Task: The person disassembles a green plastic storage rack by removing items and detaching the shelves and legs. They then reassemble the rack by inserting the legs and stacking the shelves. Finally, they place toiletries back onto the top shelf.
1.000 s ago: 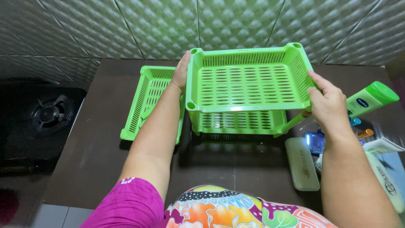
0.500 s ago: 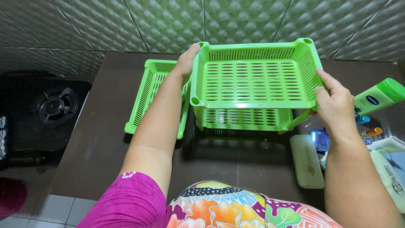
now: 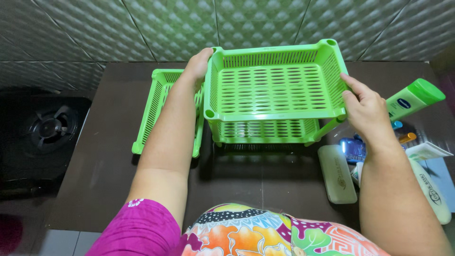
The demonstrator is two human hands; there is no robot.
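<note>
A bright green slotted plastic tray (image 3: 272,87) sits as the top tier over a second green tray (image 3: 263,130), joined by corner posts, on a dark brown counter (image 3: 109,156). My left hand (image 3: 199,61) grips the top tray's far left corner. My right hand (image 3: 362,106) presses flat against its right wall. A third, loose green tray (image 3: 159,102) lies on the counter to the left, partly hidden by my left forearm.
A green tube with a flip cap (image 3: 414,97), a pale rectangular case (image 3: 336,173), a white tube (image 3: 429,189) and small toiletries (image 3: 353,149) crowd the right. A gas burner (image 3: 47,128) lies at left. A quilted wall (image 3: 142,28) backs the counter.
The view has shifted slightly, so the stacked trays sit a little higher and further right in frame. Both hands keep their hold on the top tray.
</note>
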